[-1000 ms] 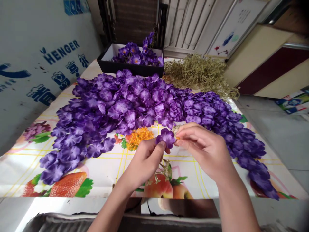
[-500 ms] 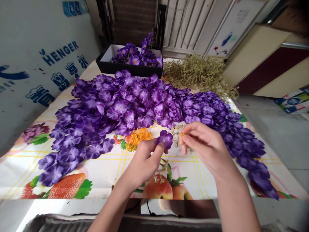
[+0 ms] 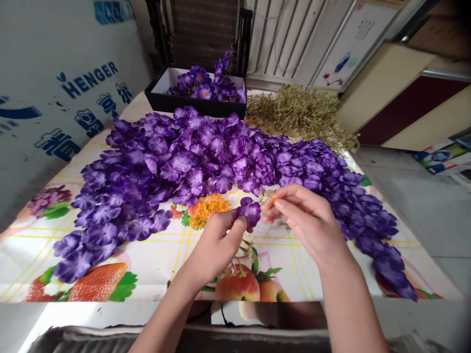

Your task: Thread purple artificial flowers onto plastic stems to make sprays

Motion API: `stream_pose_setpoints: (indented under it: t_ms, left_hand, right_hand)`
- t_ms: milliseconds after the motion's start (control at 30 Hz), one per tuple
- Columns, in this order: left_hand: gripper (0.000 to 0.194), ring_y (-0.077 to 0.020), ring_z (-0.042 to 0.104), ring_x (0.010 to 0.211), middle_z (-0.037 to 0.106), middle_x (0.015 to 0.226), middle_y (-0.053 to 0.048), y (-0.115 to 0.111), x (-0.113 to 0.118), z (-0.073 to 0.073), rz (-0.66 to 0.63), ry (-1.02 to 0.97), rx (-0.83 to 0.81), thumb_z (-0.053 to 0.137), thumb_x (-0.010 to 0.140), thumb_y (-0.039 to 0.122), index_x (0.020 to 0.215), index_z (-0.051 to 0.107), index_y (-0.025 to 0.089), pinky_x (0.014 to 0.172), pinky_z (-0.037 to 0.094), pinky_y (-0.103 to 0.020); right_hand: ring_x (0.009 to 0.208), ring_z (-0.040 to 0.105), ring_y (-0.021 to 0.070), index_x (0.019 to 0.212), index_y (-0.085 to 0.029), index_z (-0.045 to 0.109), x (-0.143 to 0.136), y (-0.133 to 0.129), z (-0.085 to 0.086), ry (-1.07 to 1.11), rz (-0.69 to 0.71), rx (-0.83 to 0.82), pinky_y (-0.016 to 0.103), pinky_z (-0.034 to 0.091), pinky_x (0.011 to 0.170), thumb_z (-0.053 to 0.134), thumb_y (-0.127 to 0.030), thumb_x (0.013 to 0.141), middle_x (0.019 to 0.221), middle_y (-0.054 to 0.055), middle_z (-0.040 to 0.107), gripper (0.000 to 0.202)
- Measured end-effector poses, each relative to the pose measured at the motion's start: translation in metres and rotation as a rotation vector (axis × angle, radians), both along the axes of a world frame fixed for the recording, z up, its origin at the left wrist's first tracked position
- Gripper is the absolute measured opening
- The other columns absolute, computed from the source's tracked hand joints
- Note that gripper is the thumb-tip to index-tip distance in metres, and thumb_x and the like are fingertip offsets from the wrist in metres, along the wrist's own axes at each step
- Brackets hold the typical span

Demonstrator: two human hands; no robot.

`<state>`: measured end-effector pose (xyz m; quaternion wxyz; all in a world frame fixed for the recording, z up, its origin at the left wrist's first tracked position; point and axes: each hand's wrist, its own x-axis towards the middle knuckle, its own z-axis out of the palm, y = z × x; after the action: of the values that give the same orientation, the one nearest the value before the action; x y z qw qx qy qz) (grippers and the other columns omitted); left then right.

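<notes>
Between the thumb and fingers of my left hand [image 3: 222,240] is a purple artificial flower [image 3: 249,212], its petals facing up and right. A pale green stem [image 3: 239,260] with small branches hangs below that hand. My right hand [image 3: 301,215] is closed in a pinch on a small orange flower centre [image 3: 274,200], close to the right edge of the purple petals. Behind my left hand lies a small heap of orange flower centres [image 3: 209,210]. A wide bank of loose purple petals [image 3: 184,157] curves across the table beyond both hands.
A black box [image 3: 195,104] with finished purple flowers [image 3: 202,83] stands at the back. Beside it lies a pile of green stems [image 3: 300,110]. The fruit-patterned tablecloth [image 3: 154,274] covers the table. A white panel with blue lettering [image 3: 88,78] borders the left side.
My right hand has moved left, bringing the orange flower centre nearer to the purple flower. My left hand keeps its hold on the flower. The whole view has shifted slightly.
</notes>
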<state>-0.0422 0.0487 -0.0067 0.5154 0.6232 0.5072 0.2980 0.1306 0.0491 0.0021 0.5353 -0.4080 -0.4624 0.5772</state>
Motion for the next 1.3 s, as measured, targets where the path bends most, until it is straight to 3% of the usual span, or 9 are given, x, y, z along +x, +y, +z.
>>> stream_pose_setpoints:
  t_ms: [167,267,400,800,967,1167,1300]
  left_hand:
    - [0.030,-0.0089,0.031,0.046,0.034,0.049,0.007,-0.001,0.001,0.001,0.015,-0.028,-0.007,0.038,0.086,0.027,0.058,0.047,0.019,0.046,0.026,-0.024]
    - [0.031,-0.0084,0.029,0.045,0.033,0.048,0.007,-0.002,0.002,0.002,0.001,-0.068,0.000,0.038,0.086,0.027,0.057,0.047,0.018,0.045,0.025,-0.023]
    - [0.031,-0.0081,0.030,0.045,0.033,0.048,0.007,-0.002,0.001,0.002,-0.001,-0.137,-0.057,0.038,0.086,0.027,0.060,0.052,0.017,0.044,0.025,-0.022]
    - [0.032,-0.0089,0.033,0.047,0.038,0.051,0.006,-0.005,0.000,0.003,0.017,-0.222,-0.151,0.039,0.087,0.031,0.062,0.053,0.017,0.045,0.027,-0.022]
    - [0.037,-0.0088,0.030,0.046,0.033,0.048,0.007,-0.005,-0.001,0.005,0.017,-0.241,-0.173,0.037,0.088,0.033,0.062,0.056,0.016,0.045,0.025,-0.024]
    - [0.037,-0.0095,0.028,0.047,0.031,0.050,0.007,-0.005,0.000,0.006,-0.003,-0.249,-0.181,0.035,0.089,0.032,0.062,0.054,0.016,0.045,0.024,-0.024]
    - [0.034,-0.0100,0.029,0.048,0.031,0.052,0.006,-0.005,0.001,0.006,-0.013,-0.173,-0.123,0.034,0.090,0.031,0.058,0.040,0.020,0.045,0.024,-0.025]
  right_hand:
    - [0.110,0.058,0.0175,0.077,-0.024,0.072,-0.003,-0.002,-0.002,-0.089,0.072,0.051,0.029,0.047,0.089,0.070,-0.012,0.076,0.113,0.001,0.063,0.012]
    - [0.093,0.061,0.0148,0.078,-0.026,0.072,-0.009,-0.002,-0.004,-0.089,0.162,0.021,0.027,0.048,0.079,0.071,-0.013,0.077,0.097,-0.001,0.066,0.013]
    - [0.072,0.060,0.0119,0.081,-0.025,0.072,-0.014,-0.001,-0.010,-0.011,0.181,-0.029,0.025,0.047,0.069,0.068,-0.013,0.080,0.079,-0.002,0.065,0.013]
    - [0.070,0.059,0.0108,0.079,-0.024,0.071,-0.015,-0.001,-0.015,0.012,0.196,-0.056,0.024,0.046,0.066,0.070,-0.016,0.080,0.077,-0.003,0.064,0.008]
    - [0.067,0.060,0.0110,0.079,-0.022,0.070,-0.016,0.001,-0.015,-0.012,0.162,-0.056,0.025,0.046,0.063,0.068,-0.016,0.080,0.076,-0.003,0.063,0.007]
    - [0.064,0.059,0.0130,0.079,-0.020,0.064,-0.016,-0.002,-0.009,-0.199,0.142,0.015,0.028,0.046,0.060,0.064,-0.018,0.082,0.074,-0.002,0.060,0.004]
    - [0.071,0.058,0.0151,0.082,-0.021,0.058,-0.019,-0.007,-0.002,-0.436,0.110,0.142,0.029,0.046,0.063,0.054,-0.012,0.085,0.079,0.000,0.059,0.011]
